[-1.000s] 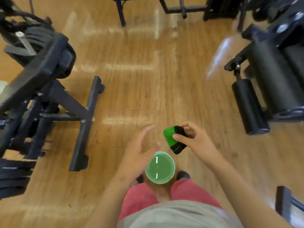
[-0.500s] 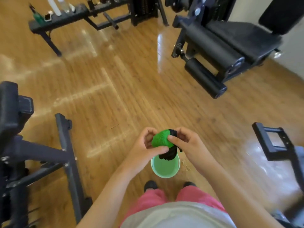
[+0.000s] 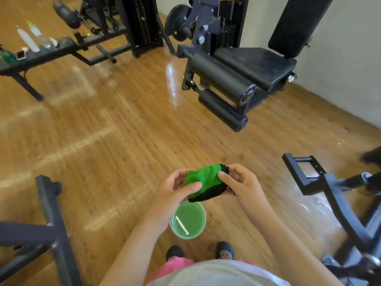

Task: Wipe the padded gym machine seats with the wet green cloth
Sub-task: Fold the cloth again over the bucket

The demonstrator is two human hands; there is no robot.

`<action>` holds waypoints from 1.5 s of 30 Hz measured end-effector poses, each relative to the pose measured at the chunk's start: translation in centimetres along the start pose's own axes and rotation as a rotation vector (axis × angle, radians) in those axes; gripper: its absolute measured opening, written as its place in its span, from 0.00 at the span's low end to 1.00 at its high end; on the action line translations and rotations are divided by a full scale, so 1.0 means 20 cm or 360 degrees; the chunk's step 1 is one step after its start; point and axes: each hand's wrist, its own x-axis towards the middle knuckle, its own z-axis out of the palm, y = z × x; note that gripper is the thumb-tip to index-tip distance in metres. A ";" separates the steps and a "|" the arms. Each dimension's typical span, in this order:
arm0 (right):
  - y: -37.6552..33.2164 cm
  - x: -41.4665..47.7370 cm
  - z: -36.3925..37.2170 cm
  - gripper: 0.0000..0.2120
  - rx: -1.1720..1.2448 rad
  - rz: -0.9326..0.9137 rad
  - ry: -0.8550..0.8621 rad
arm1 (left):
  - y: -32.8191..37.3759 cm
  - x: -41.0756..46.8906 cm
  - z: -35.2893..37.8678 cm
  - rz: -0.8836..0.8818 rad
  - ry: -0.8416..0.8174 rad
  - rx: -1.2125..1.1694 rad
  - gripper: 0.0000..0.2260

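Both hands grip the green cloth point(image 3: 203, 178) just above a green bucket point(image 3: 188, 220) on the wooden floor point(image 3: 123, 131): the left hand point(image 3: 175, 190) curls round its left end, thumb on top, and the right hand point(image 3: 240, 182) pinches its black-edged right end. Wiping looks not yet begun. The padded seat point(image 3: 253, 61) of the machine ahead stands well apart from the cloth, so walking over and wiping remain.

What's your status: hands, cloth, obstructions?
Left hand and right hand both grip the bunched green black-edged cloth above the round green plastic cup. Black padded machine seat ahead, untouched. Only wood floor between.
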 end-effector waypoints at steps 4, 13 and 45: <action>-0.01 0.03 -0.03 0.08 -0.0253 -0.0036 0.0158 | 0.01 0.01 0.02 -0.0040 0.0100 -0.0031 0.11; -0.03 -0.04 0.12 0.15 -0.0848 -0.0426 -0.0119 | 0.05 0.05 0.05 -0.0019 0.0328 0.0173 0.07; -0.08 0.11 0.03 0.07 -0.0698 -0.0337 0.0397 | 0.13 0.13 -0.16 0.0400 0.0237 0.0763 0.04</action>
